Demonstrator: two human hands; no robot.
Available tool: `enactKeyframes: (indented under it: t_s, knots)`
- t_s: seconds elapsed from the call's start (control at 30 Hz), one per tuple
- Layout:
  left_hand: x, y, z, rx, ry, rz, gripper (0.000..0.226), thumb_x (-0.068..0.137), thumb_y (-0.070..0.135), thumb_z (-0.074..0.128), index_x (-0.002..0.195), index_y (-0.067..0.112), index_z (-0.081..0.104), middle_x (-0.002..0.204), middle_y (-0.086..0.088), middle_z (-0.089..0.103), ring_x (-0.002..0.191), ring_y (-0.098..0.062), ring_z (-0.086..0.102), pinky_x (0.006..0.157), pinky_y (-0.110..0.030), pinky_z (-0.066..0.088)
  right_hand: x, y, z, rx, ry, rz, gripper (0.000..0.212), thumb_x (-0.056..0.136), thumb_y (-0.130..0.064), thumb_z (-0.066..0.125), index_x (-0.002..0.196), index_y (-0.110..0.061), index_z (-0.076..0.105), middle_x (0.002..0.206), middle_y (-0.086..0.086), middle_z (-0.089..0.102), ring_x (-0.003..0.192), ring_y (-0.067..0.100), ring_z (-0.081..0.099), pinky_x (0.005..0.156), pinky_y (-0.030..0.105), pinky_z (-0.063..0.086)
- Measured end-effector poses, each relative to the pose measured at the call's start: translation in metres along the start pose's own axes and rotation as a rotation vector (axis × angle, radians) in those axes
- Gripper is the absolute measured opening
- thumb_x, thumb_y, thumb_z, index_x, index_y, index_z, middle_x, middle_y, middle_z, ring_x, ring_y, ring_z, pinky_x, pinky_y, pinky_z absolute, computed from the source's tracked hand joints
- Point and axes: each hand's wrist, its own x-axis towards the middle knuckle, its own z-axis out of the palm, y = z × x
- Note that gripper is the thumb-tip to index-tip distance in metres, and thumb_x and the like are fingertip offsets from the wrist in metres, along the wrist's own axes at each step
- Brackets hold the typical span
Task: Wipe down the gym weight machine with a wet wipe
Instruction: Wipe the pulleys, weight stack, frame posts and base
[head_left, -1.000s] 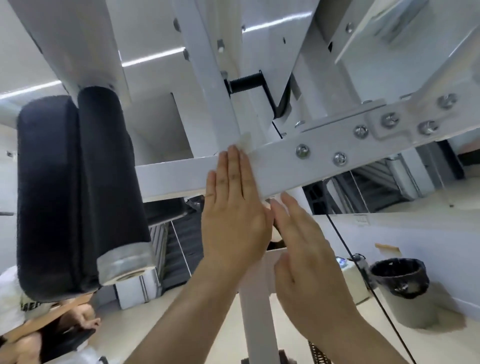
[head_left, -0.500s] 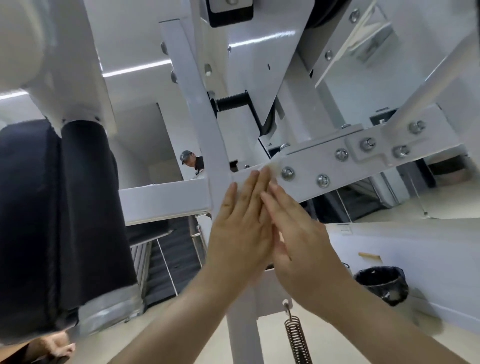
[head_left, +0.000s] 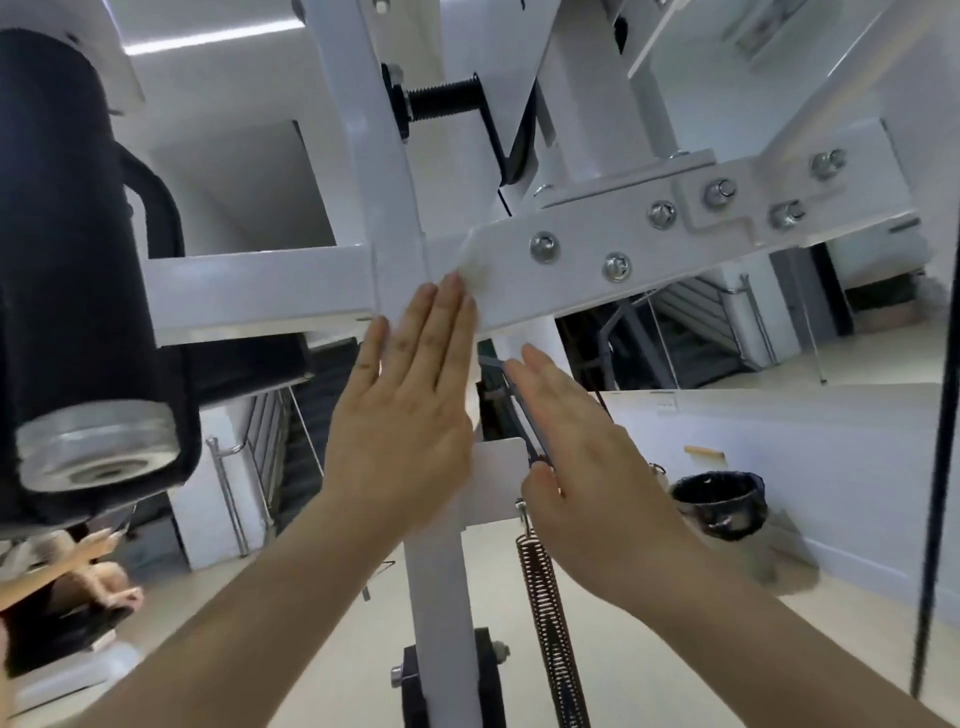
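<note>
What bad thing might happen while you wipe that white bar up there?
The wet wipe is only pressed flat under straight fingers of the left hand, so it might slip off the white crossbar and drop. Sliding right, it could snag or tear on the bolt heads. The right hand hovers near the coil spring, which might pinch a finger.

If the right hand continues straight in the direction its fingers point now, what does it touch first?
Probably the lower edge of the white crossbar, beside the fingertips of the left hand and the wet wipe. Depth is unclear, so the right hand might pass in front of it.
</note>
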Motion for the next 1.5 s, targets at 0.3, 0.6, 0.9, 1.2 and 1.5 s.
enactKeyframes:
  t_s: [0.3,0.6,0.9,1.2,1.5]
  knots:
    - [-0.079,0.024,0.0,0.058,-0.086,0.141,0.063,0.096,0.033,0.034,0.154,0.008,0.023,0.163,-0.007,0.012,0.151,-0.021,0.008,0.12,-0.054,0.01,-0.029,0.001,0.034,0.069,-0.046,-0.031,0.075,0.087,-0.004,0.044,0.154,-0.025,0.019,0.157,-0.02,0.015,0.145,-0.003,0.005,0.118,0.018,0.012]
    - [-0.074,0.036,0.004,0.216,-0.196,0.312,0.063,0.096,0.024,0.008,0.153,-0.004,0.009,0.16,-0.025,0.002,0.149,-0.038,0.001,0.121,-0.05,-0.003,-0.047,0.01,0.065,0.271,0.106,0.15,0.078,0.091,0.003,0.046,0.15,-0.04,0.019,0.159,-0.02,0.018,0.14,-0.013,0.015,0.099,-0.006,0.013]
    - [-0.081,0.005,-0.017,-0.224,0.027,0.411,0.035,0.099,0.007,0.041,0.121,0.006,0.068,0.129,-0.009,0.064,0.123,-0.025,0.059,0.11,-0.039,0.039,-0.055,-0.004,0.073,0.11,0.186,0.025,0.08,0.079,-0.001,0.041,0.154,-0.023,0.022,0.159,-0.007,0.02,0.145,0.005,0.015,0.114,0.007,0.008]
    - [-0.126,0.038,0.004,-0.058,-0.113,0.267,0.058,0.101,0.031,0.027,0.15,0.001,0.029,0.16,-0.016,0.019,0.15,-0.03,0.015,0.122,-0.047,0.013,-0.083,-0.002,0.092,0.198,0.309,-0.014,0.063,0.085,-0.011,0.036,0.147,-0.006,0.038,0.153,0.008,0.038,0.143,0.014,0.032,0.118,0.019,0.02]
    - [-0.227,0.053,-0.01,-0.071,-0.338,0.423,0.05,0.104,0.023,0.014,0.146,-0.003,0.024,0.152,-0.022,0.018,0.146,-0.035,0.012,0.12,-0.05,0.014,-0.145,-0.001,0.112,-0.003,0.023,-0.188,0.052,0.089,-0.007,0.031,0.138,0.002,0.049,0.142,0.017,0.05,0.136,0.027,0.042,0.111,0.04,0.039]
